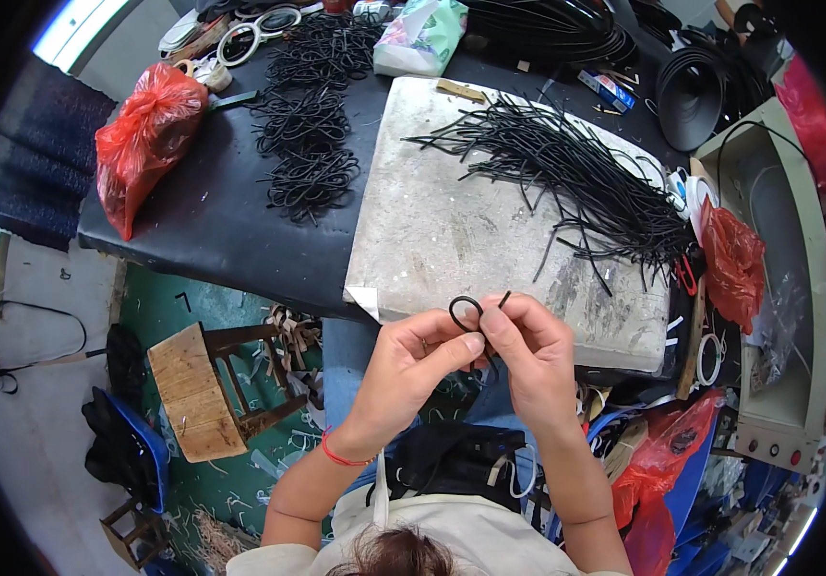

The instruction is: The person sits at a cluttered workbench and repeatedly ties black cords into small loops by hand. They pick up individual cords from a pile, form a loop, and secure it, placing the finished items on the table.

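A black cord [464, 300] is bent into a small loop between my two hands, just off the near edge of the pale work board. My left hand [424, 357] pinches it with thumb and fingers at the loop's base. With thumb and fingertips closed, my right hand [530, 348] grips the same cord, and a short end sticks up above the fingers. Where the cord crosses itself is partly hidden by my fingers. Beyond my hands, a heap of loose straight black cords [566, 173] lies on the board [432, 230].
Looped black cords [307, 144] lie in piles on the dark table [230, 211], near a red plastic bag [149, 134]. A tissue pack [420, 38] stands at the back. Right of the board are another red bag [731, 259] and a grey-green machine [768, 413]. A wooden stool [197, 394] stands left.
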Demonstrator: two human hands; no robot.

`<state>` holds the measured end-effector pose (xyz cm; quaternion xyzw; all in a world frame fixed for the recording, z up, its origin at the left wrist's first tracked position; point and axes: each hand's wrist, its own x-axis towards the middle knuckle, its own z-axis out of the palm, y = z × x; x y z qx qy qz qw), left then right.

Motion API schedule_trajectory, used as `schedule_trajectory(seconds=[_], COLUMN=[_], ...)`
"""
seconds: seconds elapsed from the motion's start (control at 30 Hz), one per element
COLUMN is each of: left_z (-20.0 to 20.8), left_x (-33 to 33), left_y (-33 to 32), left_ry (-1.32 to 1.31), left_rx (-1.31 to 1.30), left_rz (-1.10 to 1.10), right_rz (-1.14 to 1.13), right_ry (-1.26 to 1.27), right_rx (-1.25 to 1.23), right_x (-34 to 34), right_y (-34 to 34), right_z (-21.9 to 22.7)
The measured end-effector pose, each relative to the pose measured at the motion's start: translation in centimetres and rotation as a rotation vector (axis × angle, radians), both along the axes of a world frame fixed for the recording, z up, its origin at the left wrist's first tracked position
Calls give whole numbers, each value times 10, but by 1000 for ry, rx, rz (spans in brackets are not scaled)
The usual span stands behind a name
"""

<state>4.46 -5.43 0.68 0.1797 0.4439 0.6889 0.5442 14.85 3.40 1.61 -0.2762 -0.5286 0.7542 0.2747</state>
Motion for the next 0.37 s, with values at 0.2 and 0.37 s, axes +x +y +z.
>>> schedule_trajectory(seconds=[0.2,0.37], left_z=[-5,-3], left_x=[3,5], left_y=[-5,-1], left_ry=[-43,-74], left_rx=[-17,-3], left_rz=[-30,18], right_rz=[6,-59], right_ry=[79,52], right_rx=[-281,-179], right_x=[4,1], right_y=[0,0], right_z=[-4,-5])
